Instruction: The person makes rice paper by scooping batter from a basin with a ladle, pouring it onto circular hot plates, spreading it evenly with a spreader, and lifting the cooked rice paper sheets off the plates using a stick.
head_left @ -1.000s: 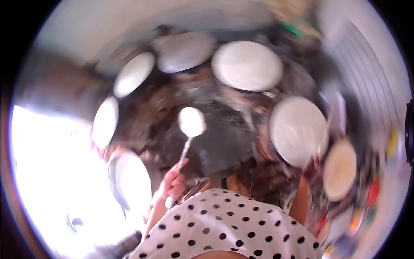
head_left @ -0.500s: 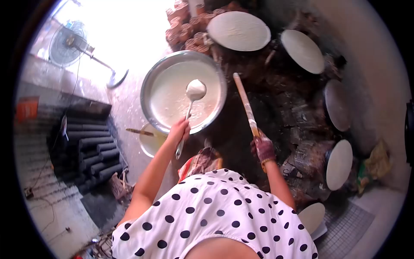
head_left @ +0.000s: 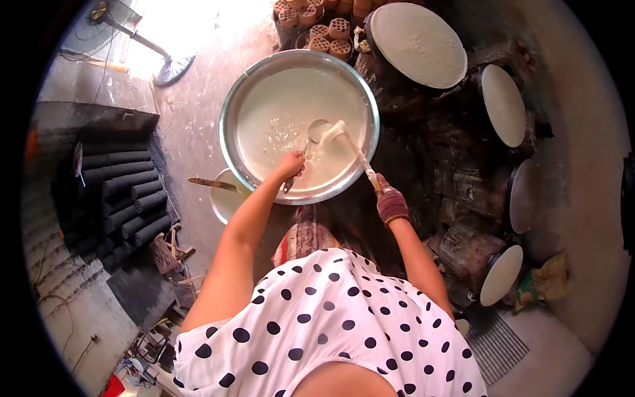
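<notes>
A wide metal basin [head_left: 231,151] of creamy white liquid lies in front of me. My left hand [head_left: 291,167] is closed round the handle of a metal ladle [head_left: 319,130], whose bowl is over the liquid near the basin's middle. In a knitted glove, my right hand [head_left: 391,200] grips a long wooden stick [head_left: 362,159]. The stick crosses the basin's right rim, and its far end, coated in thick white liquid, is beside the ladle's bowl. Whether that end touches the ladle is unclear.
Round white-topped pans [head_left: 419,45] curve along the right side. Clay-coloured perforated cylinders [head_left: 339,28] stand behind the basin. Black cylinders [head_left: 126,188] are stacked at left, below a standing fan [head_left: 174,69]. A small bowl [head_left: 223,206] with a brown-handled tool [head_left: 211,183] sits left of the basin.
The view has turned from the pans to the basin. Since half a second ago, the stick has swung left over the basin, and the ladle has gone from full to lowered at the liquid.
</notes>
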The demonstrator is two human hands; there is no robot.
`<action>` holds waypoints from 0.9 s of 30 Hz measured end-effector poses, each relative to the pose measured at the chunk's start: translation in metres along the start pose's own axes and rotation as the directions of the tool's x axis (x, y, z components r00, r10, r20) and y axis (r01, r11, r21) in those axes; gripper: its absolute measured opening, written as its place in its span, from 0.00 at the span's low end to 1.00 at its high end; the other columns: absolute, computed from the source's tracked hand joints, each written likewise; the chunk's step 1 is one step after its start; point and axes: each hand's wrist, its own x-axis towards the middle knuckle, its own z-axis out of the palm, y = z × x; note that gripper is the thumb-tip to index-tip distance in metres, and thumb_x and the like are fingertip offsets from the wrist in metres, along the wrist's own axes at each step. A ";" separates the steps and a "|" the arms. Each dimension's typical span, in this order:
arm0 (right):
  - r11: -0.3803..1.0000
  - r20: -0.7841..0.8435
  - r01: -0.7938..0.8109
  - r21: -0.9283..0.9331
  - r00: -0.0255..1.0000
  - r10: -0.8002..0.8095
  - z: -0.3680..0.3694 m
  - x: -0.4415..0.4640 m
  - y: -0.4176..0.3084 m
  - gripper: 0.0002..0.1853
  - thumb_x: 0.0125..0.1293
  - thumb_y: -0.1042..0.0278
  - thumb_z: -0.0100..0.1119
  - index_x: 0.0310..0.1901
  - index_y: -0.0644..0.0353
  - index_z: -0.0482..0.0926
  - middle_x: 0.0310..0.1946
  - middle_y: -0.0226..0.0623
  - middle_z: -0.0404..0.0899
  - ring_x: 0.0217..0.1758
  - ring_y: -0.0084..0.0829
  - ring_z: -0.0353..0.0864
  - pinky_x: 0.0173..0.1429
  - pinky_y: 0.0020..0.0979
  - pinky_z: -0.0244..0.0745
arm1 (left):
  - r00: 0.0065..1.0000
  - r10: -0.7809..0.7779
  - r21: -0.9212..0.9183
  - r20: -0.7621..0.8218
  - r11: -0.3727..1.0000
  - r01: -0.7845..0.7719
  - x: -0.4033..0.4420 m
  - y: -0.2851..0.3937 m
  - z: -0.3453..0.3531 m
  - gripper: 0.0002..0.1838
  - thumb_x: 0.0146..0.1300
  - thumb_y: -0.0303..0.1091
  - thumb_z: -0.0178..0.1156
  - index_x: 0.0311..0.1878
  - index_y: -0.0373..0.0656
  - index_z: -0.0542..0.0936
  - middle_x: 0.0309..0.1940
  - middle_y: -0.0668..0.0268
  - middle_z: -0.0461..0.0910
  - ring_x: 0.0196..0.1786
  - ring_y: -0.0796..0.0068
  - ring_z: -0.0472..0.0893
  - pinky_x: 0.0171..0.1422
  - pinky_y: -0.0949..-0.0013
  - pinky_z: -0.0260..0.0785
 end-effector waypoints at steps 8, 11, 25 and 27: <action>0.698 0.346 -0.390 0.600 0.914 0.213 0.030 -0.006 -0.023 0.27 0.67 0.71 0.46 0.68 0.38 0.66 0.22 0.32 0.74 0.14 0.23 0.67 0.17 0.27 0.66 | 0.995 -0.101 -0.430 0.012 0.898 0.097 0.003 0.024 0.059 0.08 0.65 0.26 0.46 0.47 0.40 0.68 0.18 0.72 0.63 0.15 0.81 0.62 0.18 0.74 0.57; 0.511 0.335 -0.323 0.797 0.939 0.071 0.017 -0.022 -0.038 0.28 0.68 0.70 0.46 0.68 0.36 0.64 0.20 0.30 0.72 0.12 0.22 0.67 0.15 0.27 0.65 | 0.998 0.020 -0.803 0.067 0.595 0.042 -0.040 0.071 0.078 0.12 0.68 0.29 0.47 0.54 0.42 0.68 0.19 0.74 0.64 0.14 0.84 0.61 0.19 0.78 0.55; 0.543 -0.602 0.660 0.519 0.734 -0.316 -0.175 -0.056 -0.114 0.12 0.68 0.65 0.56 0.51 0.55 0.80 0.31 0.35 0.82 0.25 0.25 0.76 0.29 0.27 0.71 | 0.827 0.558 -0.216 -0.070 0.801 -0.559 -0.302 0.290 -0.007 0.18 0.73 0.32 0.44 0.63 0.40 0.67 0.19 0.76 0.62 0.14 0.88 0.59 0.16 0.83 0.51; 0.767 -0.755 0.623 -0.155 0.426 -0.499 -0.162 -0.064 -0.112 0.11 0.66 0.65 0.56 0.48 0.53 0.79 0.38 0.37 0.81 0.36 0.38 0.80 0.40 0.35 0.75 | 0.875 0.479 -0.428 0.068 0.807 -0.408 -0.254 0.266 -0.025 0.16 0.73 0.32 0.44 0.61 0.41 0.68 0.18 0.77 0.62 0.13 0.89 0.59 0.15 0.83 0.51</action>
